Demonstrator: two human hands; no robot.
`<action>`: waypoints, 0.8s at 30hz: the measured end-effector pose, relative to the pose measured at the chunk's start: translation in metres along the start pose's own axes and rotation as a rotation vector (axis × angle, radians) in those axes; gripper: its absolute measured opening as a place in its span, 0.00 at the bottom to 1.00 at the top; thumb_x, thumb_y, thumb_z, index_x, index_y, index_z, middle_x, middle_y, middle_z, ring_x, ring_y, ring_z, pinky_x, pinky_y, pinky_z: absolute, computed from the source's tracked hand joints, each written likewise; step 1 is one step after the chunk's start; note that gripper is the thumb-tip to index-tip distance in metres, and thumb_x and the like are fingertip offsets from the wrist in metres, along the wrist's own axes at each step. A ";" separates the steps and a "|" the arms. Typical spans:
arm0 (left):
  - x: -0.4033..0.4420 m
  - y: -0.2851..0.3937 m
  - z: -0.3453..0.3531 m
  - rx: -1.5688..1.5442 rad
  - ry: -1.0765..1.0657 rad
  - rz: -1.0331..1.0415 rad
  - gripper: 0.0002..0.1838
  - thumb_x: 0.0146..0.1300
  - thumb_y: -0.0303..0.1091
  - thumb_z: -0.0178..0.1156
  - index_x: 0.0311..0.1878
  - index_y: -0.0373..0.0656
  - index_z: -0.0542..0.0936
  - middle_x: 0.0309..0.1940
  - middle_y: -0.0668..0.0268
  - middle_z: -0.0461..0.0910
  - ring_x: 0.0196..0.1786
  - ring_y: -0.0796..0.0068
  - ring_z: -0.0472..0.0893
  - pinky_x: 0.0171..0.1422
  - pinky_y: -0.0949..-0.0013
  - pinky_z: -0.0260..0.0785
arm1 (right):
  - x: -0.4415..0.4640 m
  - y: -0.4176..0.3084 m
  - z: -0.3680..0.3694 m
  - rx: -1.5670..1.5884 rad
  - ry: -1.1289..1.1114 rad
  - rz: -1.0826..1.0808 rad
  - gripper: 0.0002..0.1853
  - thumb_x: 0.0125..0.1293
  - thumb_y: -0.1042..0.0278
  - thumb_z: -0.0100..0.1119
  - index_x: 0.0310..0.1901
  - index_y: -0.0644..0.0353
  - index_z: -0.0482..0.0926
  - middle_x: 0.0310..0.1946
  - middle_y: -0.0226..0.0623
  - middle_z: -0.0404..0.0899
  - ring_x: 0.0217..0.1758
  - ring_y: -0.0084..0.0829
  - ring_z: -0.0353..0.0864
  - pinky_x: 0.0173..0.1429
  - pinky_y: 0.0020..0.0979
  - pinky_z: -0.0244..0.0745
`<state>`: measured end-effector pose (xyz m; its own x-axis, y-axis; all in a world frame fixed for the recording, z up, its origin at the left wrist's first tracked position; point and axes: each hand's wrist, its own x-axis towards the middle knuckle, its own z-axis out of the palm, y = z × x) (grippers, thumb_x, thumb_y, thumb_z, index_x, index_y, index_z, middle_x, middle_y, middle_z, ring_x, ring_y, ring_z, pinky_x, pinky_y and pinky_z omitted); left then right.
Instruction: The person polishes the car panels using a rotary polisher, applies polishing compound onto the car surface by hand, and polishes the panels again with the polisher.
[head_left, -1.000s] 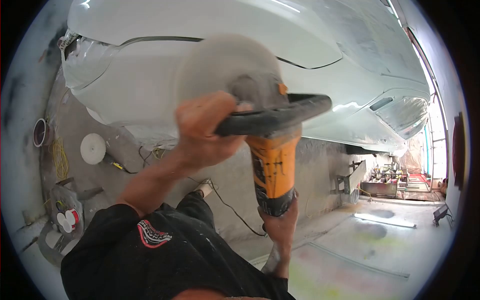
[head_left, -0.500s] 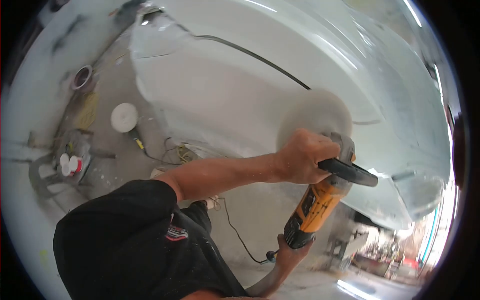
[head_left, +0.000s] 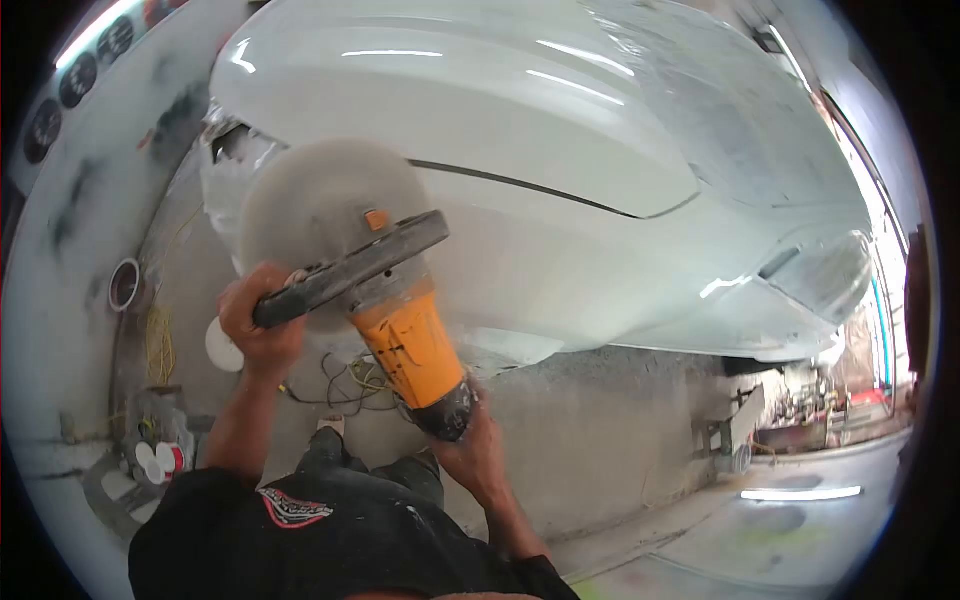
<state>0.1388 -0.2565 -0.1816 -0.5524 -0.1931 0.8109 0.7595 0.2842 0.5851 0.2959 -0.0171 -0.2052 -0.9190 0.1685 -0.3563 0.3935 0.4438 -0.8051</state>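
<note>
An orange and black polisher [head_left: 408,352] is held between both my hands over a pale car body panel [head_left: 530,255]. My left hand [head_left: 258,325] is wrapped round the end of its black front handle [head_left: 350,270]. At the rear, my right hand [head_left: 474,450] grips the dark end of the tool's body, some fingers hidden beneath it. The large round pad [head_left: 300,190] is blurred as if spinning and covers the panel's left end; whether it touches the paint cannot be told. A dark seam [head_left: 530,186] runs across the car to the right of the pad.
Cords [head_left: 345,388] lie coiled on the floor by my feet. Partly behind my left hand sits a white round pad [head_left: 222,345]. White tubs [head_left: 158,462] stand lower left, near a round container [head_left: 125,285]. Clear plastic sheeting [head_left: 690,70] covers the car's upper right.
Both hands have carried the polisher leftward along the car, from the panel's right side to its left end. The tool has turned, and the view has shifted too. Both grips stay the same.
</note>
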 end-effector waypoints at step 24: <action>-0.028 0.186 0.427 -0.238 -0.518 0.311 0.14 0.57 0.28 0.70 0.26 0.43 0.71 0.21 0.62 0.73 0.22 0.57 0.76 0.26 0.59 0.64 | -0.011 0.212 -0.253 0.315 0.702 -0.138 0.45 0.48 0.73 0.81 0.66 0.66 0.63 0.54 0.44 0.78 0.56 0.36 0.80 0.61 0.37 0.76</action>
<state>0.1486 0.2032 -0.0997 -0.3435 0.3599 0.8675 0.9331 0.0262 0.3586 0.3832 0.2980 -0.2517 -0.7179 0.6939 0.0563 0.1656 0.2488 -0.9543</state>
